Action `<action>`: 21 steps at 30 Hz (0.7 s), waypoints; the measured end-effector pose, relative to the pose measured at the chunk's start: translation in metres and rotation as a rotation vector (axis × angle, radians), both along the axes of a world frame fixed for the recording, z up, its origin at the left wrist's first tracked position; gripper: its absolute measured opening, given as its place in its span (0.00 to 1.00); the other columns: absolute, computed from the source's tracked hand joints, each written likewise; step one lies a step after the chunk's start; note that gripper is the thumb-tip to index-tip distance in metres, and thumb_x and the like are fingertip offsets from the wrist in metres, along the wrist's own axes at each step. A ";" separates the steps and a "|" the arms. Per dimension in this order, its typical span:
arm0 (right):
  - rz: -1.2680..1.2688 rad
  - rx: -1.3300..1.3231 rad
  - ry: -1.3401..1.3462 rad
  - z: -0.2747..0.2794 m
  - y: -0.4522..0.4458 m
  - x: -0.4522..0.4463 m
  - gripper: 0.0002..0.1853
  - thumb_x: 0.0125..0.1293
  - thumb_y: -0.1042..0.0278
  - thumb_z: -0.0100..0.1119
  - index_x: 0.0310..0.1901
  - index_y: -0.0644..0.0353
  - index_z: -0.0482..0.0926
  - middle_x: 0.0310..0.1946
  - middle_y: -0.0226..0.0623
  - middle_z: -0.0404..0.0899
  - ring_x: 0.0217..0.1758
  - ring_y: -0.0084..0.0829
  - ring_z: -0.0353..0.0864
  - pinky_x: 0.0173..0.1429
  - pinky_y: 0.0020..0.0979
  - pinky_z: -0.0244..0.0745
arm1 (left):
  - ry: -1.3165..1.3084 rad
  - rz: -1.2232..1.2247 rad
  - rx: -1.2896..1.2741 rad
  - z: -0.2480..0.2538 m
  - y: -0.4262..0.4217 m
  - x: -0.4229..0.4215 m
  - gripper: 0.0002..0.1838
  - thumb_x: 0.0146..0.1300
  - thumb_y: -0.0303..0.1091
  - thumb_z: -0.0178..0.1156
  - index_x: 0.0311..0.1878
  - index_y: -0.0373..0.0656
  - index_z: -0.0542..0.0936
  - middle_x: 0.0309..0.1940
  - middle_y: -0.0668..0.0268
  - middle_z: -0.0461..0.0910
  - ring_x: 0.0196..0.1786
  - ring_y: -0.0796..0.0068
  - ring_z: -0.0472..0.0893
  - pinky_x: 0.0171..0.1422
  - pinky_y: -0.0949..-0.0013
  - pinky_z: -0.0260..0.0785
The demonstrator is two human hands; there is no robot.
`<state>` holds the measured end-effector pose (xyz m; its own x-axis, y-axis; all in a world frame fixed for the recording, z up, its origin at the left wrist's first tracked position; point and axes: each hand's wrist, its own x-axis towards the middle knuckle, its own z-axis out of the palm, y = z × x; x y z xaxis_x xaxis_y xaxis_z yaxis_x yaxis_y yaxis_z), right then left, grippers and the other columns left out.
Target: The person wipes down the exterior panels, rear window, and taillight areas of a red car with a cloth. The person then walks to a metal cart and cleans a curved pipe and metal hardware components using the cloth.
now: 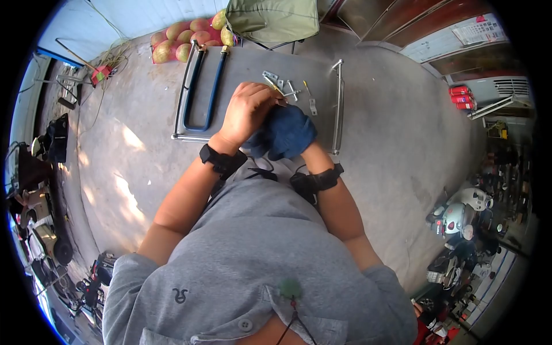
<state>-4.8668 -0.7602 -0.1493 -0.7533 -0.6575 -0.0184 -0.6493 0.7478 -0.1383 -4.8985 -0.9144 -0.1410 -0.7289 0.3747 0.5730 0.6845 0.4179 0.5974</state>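
Note:
My left hand [248, 112] is bare, its fingers closed at the upper edge of a dark blue glove [290, 132]. Whatever they pinch is too small to make out. The glove covers my right hand [287, 138], and the two hands touch. How the gloved fingers are bent is hidden. Just beyond the hands, metal brackets [313, 107], a cross-shaped metal part [292, 91] and a thin yellow-ended piece [307, 86] lie on a grey surface [241, 72]. A blue U-shaped tube [215, 92] lies to their left.
Metal bars [338, 109] run along the sides of the grey surface. Behind it are netted round fruits [184, 37] and a green folding chair [273, 20]. Red cylinders [462, 98] stand at the right wall, a scooter [457, 218] at lower right, more equipment [43, 230] at left.

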 end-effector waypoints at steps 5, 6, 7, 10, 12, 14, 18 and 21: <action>-0.357 -0.140 0.059 -0.068 0.007 -0.005 0.05 0.55 0.69 0.56 0.31 0.55 0.80 0.32 0.42 0.81 0.37 0.40 0.83 0.39 0.37 0.76 | -0.150 0.007 0.017 -0.011 0.002 0.000 0.05 0.56 0.28 0.64 0.37 0.44 0.82 0.34 0.64 0.83 0.41 0.60 0.80 0.51 0.62 0.68; -0.457 -0.291 -0.043 -0.073 0.005 -0.014 0.07 0.56 0.69 0.57 0.36 0.56 0.80 0.37 0.44 0.81 0.39 0.42 0.83 0.42 0.38 0.78 | -0.180 -0.003 0.011 -0.013 0.002 -0.001 0.05 0.57 0.29 0.64 0.37 0.44 0.82 0.34 0.64 0.83 0.41 0.60 0.80 0.51 0.62 0.68; -0.555 -0.441 -0.146 -0.077 0.005 -0.019 0.09 0.58 0.68 0.57 0.40 0.58 0.80 0.42 0.46 0.81 0.42 0.43 0.84 0.44 0.39 0.79 | -0.185 0.003 -0.033 -0.015 0.003 0.001 0.05 0.58 0.30 0.64 0.37 0.44 0.82 0.33 0.64 0.83 0.41 0.60 0.80 0.51 0.62 0.68; -0.241 0.222 0.078 -0.009 0.018 -0.018 0.12 0.58 0.68 0.57 0.44 0.57 0.81 0.44 0.45 0.80 0.44 0.45 0.83 0.51 0.38 0.76 | -0.228 0.040 -0.137 -0.025 0.001 0.002 0.05 0.60 0.32 0.62 0.38 0.44 0.82 0.32 0.63 0.83 0.40 0.59 0.80 0.51 0.62 0.68; -0.308 -0.161 0.015 0.008 0.026 -0.011 0.14 0.57 0.68 0.58 0.46 0.57 0.80 0.47 0.44 0.80 0.44 0.44 0.83 0.52 0.37 0.75 | -0.304 0.086 -0.161 -0.052 -0.009 -0.004 0.05 0.61 0.33 0.61 0.38 0.45 0.82 0.31 0.61 0.83 0.39 0.57 0.81 0.50 0.61 0.69; -0.370 -0.544 -0.050 0.019 0.036 -0.005 0.17 0.56 0.68 0.59 0.49 0.58 0.80 0.49 0.43 0.80 0.45 0.44 0.82 0.54 0.36 0.74 | -0.613 0.161 -0.096 -0.084 -0.032 -0.015 0.08 0.61 0.35 0.60 0.41 0.44 0.83 0.31 0.57 0.84 0.38 0.53 0.83 0.42 0.57 0.75; -0.482 -1.006 0.019 -0.017 0.080 0.002 0.19 0.53 0.70 0.60 0.50 0.57 0.79 0.48 0.42 0.81 0.43 0.41 0.83 0.48 0.36 0.75 | -0.653 0.549 -0.349 -0.152 -0.098 -0.042 0.10 0.59 0.39 0.61 0.40 0.47 0.85 0.34 0.57 0.84 0.40 0.52 0.84 0.45 0.57 0.76; -0.698 -1.365 -0.082 -0.057 0.108 0.017 0.14 0.51 0.71 0.60 0.41 0.55 0.82 0.36 0.37 0.82 0.37 0.40 0.82 0.42 0.36 0.76 | -0.668 0.648 -0.539 -0.191 -0.148 -0.063 0.10 0.61 0.36 0.56 0.40 0.48 0.85 0.36 0.54 0.84 0.43 0.49 0.83 0.47 0.54 0.76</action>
